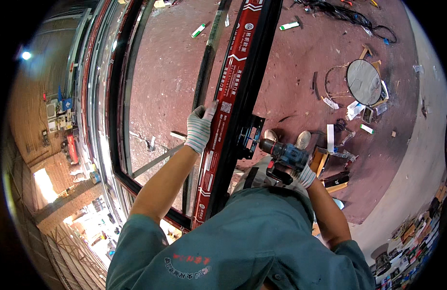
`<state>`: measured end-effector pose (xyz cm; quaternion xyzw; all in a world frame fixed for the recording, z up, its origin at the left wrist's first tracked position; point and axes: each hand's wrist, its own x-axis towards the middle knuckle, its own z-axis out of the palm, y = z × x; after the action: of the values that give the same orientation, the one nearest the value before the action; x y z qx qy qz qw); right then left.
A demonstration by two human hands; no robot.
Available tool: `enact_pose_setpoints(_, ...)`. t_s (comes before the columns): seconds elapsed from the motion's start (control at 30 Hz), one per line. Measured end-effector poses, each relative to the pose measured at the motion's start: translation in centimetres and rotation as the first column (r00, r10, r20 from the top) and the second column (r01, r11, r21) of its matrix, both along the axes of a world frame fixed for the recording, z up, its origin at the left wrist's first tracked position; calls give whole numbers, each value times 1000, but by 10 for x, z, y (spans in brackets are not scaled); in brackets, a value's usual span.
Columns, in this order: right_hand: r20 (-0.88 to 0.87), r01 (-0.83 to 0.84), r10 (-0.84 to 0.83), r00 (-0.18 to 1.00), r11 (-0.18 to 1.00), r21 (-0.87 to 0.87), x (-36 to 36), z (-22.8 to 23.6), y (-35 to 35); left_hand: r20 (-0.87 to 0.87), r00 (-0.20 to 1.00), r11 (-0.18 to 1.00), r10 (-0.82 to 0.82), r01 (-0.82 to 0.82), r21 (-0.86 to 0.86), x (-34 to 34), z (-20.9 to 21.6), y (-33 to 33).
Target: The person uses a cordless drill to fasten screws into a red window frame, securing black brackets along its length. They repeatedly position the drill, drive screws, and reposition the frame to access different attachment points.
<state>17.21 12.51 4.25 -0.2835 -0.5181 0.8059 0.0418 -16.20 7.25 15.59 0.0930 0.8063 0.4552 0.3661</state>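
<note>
A dark metal window or door frame (231, 87), its face covered in red printed film, rises in front of me at a slant. My left hand (199, 129), in a striped knit glove, grips its left edge, with a finger or thumb lying on the red film. In the same kind of glove, my right hand (303, 175) is closed around the handle of a blue and black cordless drill (291, 155). The drill's bit points left and meets a black metal bracket (253, 137) on the frame's side. The exact contact of the tip is too small to make out.
More framed panels (103, 96) stand in a row at the left. On the reddish floor lie a round mirror-like disc (363, 82), black cables (349, 14), green-and-white packets (198, 31) and scraps. My shoes (303, 139) are just beyond the drill.
</note>
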Motion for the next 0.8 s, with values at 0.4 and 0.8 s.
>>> enact_pose_setpoints(0.4, -101, 15, -288, 952, 374, -927, 8, -78, -12, 387, 922, 999, 8, -26, 39, -6, -9, 1)
enact_pose_setpoints(0.8, -13, 116, -188, 982, 656, -746, 10, -49, -2, 391, 920, 999, 26, -35, 15, -4, -6, 5)
